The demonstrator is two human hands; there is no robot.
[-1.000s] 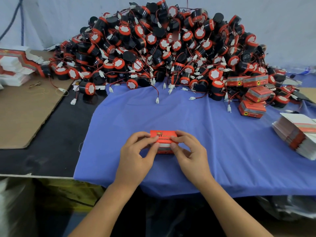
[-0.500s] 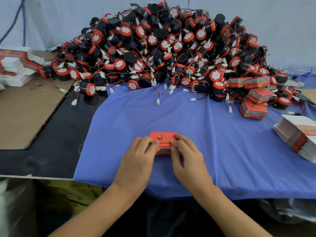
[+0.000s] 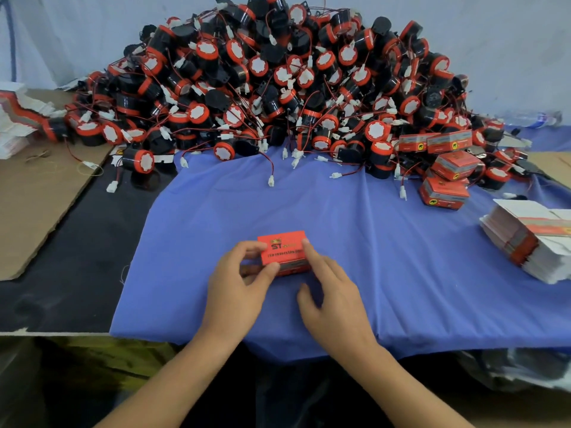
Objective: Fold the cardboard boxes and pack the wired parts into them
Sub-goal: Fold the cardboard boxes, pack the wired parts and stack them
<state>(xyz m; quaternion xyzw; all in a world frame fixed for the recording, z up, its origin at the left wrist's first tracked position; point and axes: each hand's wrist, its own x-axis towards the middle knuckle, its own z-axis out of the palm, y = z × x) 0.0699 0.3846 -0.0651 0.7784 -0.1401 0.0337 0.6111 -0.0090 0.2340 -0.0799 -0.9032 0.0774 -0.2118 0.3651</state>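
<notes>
A small red cardboard box (image 3: pixel 285 251) with "ST" printed on top rests on the blue cloth (image 3: pixel 386 251) in front of me. My left hand (image 3: pixel 238 288) grips its left end, thumb on the front face and fingers curled over the top. My right hand (image 3: pixel 333 298) lies at the box's right side, index finger touching the top right edge and thumb off the box. A big heap of black and red wired parts (image 3: pixel 278 84) fills the back of the table. Several folded red boxes (image 3: pixel 445 174) sit at the heap's right foot.
A stack of flat unfolded box blanks (image 3: pixel 531 239) lies at the right edge. More flat blanks (image 3: pixel 18 118) are piled at the far left beside a brown cardboard sheet (image 3: pixel 34 205). Black table surface (image 3: pixel 74 267) shows left of the cloth. A white wall stands behind the heap.
My left hand has shifted to grip the box's left end, and my right thumb has come away from the front face. The box's top is now more visible.
</notes>
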